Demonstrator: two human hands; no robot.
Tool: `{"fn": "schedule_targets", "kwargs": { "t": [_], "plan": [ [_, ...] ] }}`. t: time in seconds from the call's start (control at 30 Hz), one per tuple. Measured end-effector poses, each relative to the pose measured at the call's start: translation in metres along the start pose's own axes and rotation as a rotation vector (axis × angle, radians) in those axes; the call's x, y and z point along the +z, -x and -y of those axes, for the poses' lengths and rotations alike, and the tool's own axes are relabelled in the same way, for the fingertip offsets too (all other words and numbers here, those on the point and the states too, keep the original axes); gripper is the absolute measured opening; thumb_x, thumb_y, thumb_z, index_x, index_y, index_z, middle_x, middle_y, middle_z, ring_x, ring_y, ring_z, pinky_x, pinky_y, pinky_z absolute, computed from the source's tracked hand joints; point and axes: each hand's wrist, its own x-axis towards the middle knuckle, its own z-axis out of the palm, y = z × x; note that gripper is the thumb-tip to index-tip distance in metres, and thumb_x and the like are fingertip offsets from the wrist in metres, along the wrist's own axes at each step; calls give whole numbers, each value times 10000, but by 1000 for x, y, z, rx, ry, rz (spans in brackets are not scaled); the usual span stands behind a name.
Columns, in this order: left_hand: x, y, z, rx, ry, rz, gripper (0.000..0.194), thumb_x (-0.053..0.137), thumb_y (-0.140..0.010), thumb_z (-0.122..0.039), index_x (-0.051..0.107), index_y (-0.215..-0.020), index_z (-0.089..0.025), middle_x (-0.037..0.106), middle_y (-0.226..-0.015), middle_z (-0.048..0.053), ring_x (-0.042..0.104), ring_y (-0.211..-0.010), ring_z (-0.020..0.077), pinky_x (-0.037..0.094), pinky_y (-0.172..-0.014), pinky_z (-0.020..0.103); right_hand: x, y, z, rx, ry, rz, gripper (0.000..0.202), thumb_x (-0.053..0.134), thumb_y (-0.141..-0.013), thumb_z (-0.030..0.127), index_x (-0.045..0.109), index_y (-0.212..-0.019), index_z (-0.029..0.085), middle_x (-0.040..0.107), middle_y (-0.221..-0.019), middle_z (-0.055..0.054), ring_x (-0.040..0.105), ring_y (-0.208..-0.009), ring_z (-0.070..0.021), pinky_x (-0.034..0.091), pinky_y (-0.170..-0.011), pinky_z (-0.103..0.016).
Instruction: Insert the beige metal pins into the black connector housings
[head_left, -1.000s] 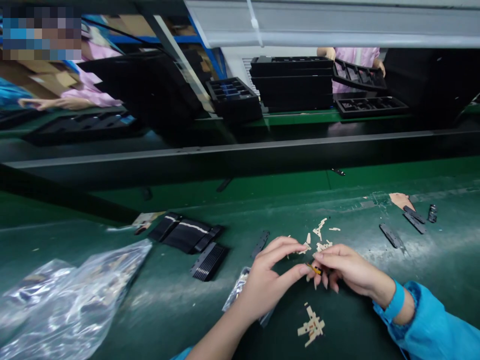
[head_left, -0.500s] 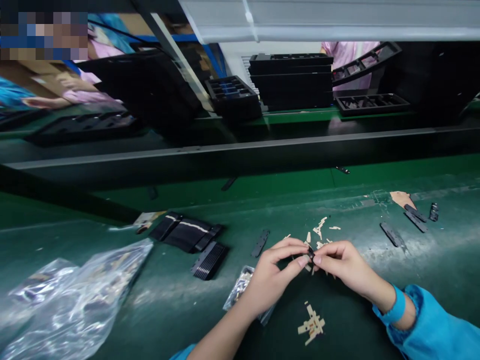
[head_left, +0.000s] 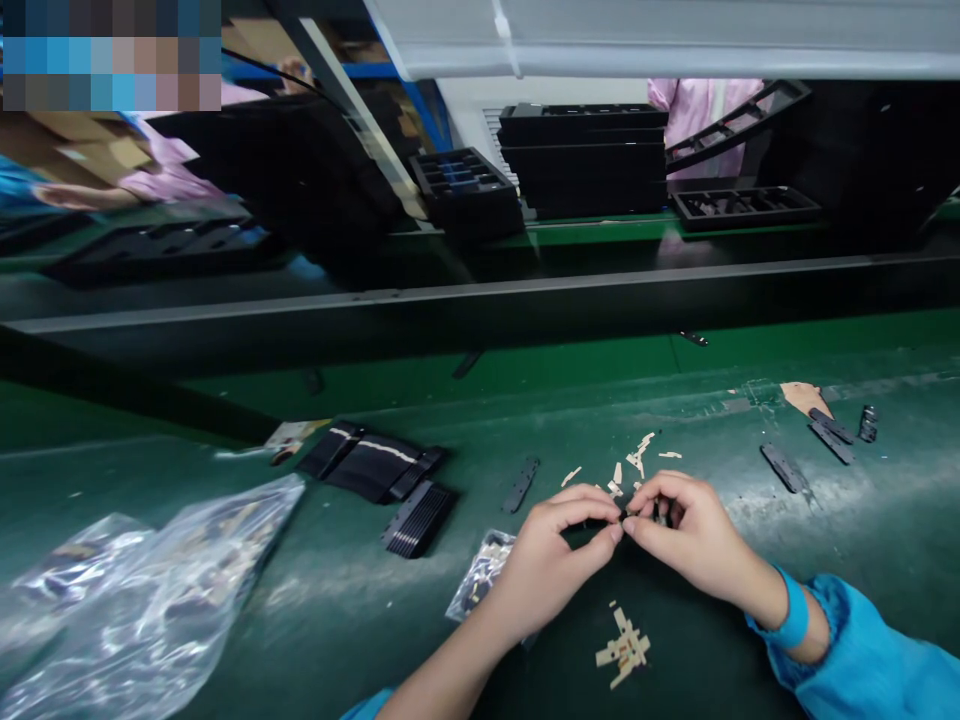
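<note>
low and right of centre in the frame, the left hand [head_left: 551, 565] and right hand [head_left: 694, 535] meet fingertip to fingertip, both grips pinched shut on a tiny dark part [head_left: 624, 516], mostly hidden, its shape unclear. pale paper scraps [head_left: 624, 650] lie on the green tabletop [head_left: 862, 540] just below.

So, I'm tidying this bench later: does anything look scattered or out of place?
Yes. Tan paper scraps lie loose on the green mat, with more beyond the left hand and right hand. Black strips lie scattered at odd angles on the right.
</note>
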Motion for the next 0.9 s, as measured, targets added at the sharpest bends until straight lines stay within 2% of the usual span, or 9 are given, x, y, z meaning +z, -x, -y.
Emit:
{"fn": "schedule_targets", "kwargs": {
  "t": [0.33, 0.57, 0.7, 0.8, 0.9],
  "plan": [
    [1, -1, -1, -59, 41, 76, 79, 725, -852, -208, 799, -830, -189, 763, -921, 71, 711, -873, 218, 534, -839, 313, 1, 1, 1, -71, 20, -32, 90, 701, -794, 158, 752, -739, 208, 654, -678, -4, 577, -672, -160, 420, -613, -262],
    [1, -2, -6, -69, 102, 109, 141, 715, -866, -238, 757, -742, -184, 734, -851, 56, 680, -826, 207, 508, -805, 303, 1, 0, 1, -5, -82, -50, 62, 725, -779, 185, 760, -728, 191, 648, -671, 3, 543, -612, -129, 397, -557, -237],
    [-1, -2, -4, -105, 138, 98, 71, 742, -844, -235, 785, -835, -180, 734, -878, 63, 660, -850, 215, 487, -818, 311, 1, 1, 3, 38, -163, -37, 85, 716, -785, 198, 756, -712, 185, 644, -656, 7, 525, -599, -122, 395, -556, -234],
    [-3, -4, 0, -147, 184, 91, 137, 771, -849, -304, 789, -882, -173, 725, -865, 64, 626, -822, 209, 469, -774, 303, 1, 1, 2, 90, -237, 2, 77, 735, -771, 217, 759, -707, 183, 647, -655, 7, 498, -582, -117, 383, -550, -239],
    [-3, -5, 2, -173, 254, 118, 279, 788, -849, -436, 755, -799, -163, 691, -815, 53, 602, -786, 200, 468, -750, 297, 2, 1, -1, 186, -351, 79, 125, 814, -735, 287, 761, -687, 185, 636, -627, 7, 471, -559, -117, 361, -538, -252]
  ]
}}
